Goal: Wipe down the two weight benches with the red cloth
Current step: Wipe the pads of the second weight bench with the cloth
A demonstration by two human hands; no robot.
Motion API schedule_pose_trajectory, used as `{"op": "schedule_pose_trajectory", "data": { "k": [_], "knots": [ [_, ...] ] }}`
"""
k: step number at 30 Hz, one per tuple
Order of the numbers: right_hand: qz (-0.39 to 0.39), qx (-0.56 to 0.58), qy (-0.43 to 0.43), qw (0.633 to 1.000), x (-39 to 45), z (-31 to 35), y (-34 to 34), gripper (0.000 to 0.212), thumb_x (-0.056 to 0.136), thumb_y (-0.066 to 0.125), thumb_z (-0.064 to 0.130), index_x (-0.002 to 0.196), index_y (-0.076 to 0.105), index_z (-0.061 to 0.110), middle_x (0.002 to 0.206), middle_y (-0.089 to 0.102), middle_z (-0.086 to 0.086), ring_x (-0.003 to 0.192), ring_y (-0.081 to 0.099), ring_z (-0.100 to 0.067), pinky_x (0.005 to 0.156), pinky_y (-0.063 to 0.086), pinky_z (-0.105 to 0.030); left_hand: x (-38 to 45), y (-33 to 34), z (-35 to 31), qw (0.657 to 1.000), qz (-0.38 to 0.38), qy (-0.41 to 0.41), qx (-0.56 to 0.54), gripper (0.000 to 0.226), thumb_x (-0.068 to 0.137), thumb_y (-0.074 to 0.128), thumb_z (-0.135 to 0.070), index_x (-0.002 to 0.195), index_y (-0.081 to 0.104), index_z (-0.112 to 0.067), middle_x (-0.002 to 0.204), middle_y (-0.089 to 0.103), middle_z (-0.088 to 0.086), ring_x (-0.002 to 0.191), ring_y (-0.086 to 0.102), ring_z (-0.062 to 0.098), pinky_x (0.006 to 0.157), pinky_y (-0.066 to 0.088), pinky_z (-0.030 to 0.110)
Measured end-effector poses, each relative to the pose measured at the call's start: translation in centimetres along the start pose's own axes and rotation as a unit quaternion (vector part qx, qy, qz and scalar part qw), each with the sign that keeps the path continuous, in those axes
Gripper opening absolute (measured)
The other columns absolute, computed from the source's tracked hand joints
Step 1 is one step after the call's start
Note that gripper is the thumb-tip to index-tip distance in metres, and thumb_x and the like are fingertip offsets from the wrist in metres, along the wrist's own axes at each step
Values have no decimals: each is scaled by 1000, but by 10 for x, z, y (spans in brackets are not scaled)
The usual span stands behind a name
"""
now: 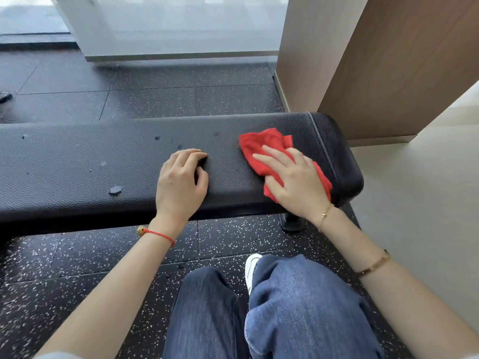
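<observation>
Your right hand (293,177) pressed flat, fingers spread, on crumpled red cloth (261,149) near right end of black textured padded bench (77,161). Left hand (181,177) rested loosely curled, empty, bracing on pad. Best kept palm flat, strokes overlapping toward scuffed left part. One bench visible, one cloth.

My table (103,161), the black padded one, runs off the left edge, so its far end is out of sight. My right hand (293,177) lies over much of the red cloth (259,146); only its edges show around my fingers (269,154). My left hand (181,177) curls, hiding its fingertips against the pad. Beneath the pad, only part of one leg (293,224) shows. A dark object (5,95) on the floor is cut by the left edge; I cannot tell what it is.
</observation>
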State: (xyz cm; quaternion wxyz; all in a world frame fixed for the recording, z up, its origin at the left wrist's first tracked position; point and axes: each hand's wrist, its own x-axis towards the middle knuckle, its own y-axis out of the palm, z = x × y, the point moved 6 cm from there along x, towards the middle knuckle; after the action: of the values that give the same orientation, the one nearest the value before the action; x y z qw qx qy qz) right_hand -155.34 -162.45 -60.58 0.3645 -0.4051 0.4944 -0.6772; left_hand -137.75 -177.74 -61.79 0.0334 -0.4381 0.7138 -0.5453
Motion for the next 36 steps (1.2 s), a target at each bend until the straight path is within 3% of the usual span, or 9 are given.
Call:
{"op": "schedule_pose_trajectory", "data": {
  "k": [3,8,14,17,22,27,32,36],
  "knots": [
    [-35,-23,84,996,7,-53,-12,49,88,45,36,137,50,40,149,44,13,126,42,-27,107,30,-40,0,0,-1,1000,1,-3,-2,28,91,53,-14,116,65,-13,123,64,1,118,55,23,104,43,38],
    [0,-30,200,979,62,-91,-9,48,94,43,36,142,43,40,156,34,9,137,31,-33,112,23,-42,0,1,-4,1000,-1,-6,13,28,90,51,-13,115,64,-12,122,64,2,118,54,25,103,43,40],
    [21,-18,36,999,46,-3,8,51,90,43,39,140,44,42,152,37,15,131,36,-29,111,24,-40,0,0,-3,1000,-4,-2,14,28,91,52,-13,116,64,-12,122,64,3,118,55,25,104,43,40],
    [10,-7,3,1000,9,3,2,52,87,41,40,138,47,42,149,41,18,129,38,-27,110,25,-39,0,0,-2,1000,-3,3,8,28,91,52,-13,116,64,-12,123,64,3,118,55,25,104,44,40],
    [-50,-14,91,995,-16,-51,-16,50,86,43,38,135,52,40,147,45,14,125,42,-27,107,30,-39,0,1,-1,1000,-7,9,1,28,91,52,-14,117,65,-12,123,64,3,118,55,24,103,44,40],
    [-37,-22,223,974,43,-99,-14,46,93,44,35,138,48,39,153,38,9,135,33,-32,110,23,-40,0,1,-1,1000,-22,3,6,28,90,51,-15,115,65,-13,121,64,1,116,55,24,103,43,38],
    [14,-26,224,974,79,-83,-1,48,94,40,38,143,41,38,156,33,7,137,26,-37,113,20,-44,0,0,0,1000,-22,7,2,27,90,52,-15,113,65,-14,119,65,-1,115,56,22,102,43,36],
    [-31,-37,171,984,20,-75,-12,48,91,44,35,139,47,40,152,40,11,130,36,-33,109,25,-41,1,-1,1,1000,-23,9,-4,28,89,51,-16,114,66,-16,120,65,-2,116,56,22,102,43,37]
  ]
}}
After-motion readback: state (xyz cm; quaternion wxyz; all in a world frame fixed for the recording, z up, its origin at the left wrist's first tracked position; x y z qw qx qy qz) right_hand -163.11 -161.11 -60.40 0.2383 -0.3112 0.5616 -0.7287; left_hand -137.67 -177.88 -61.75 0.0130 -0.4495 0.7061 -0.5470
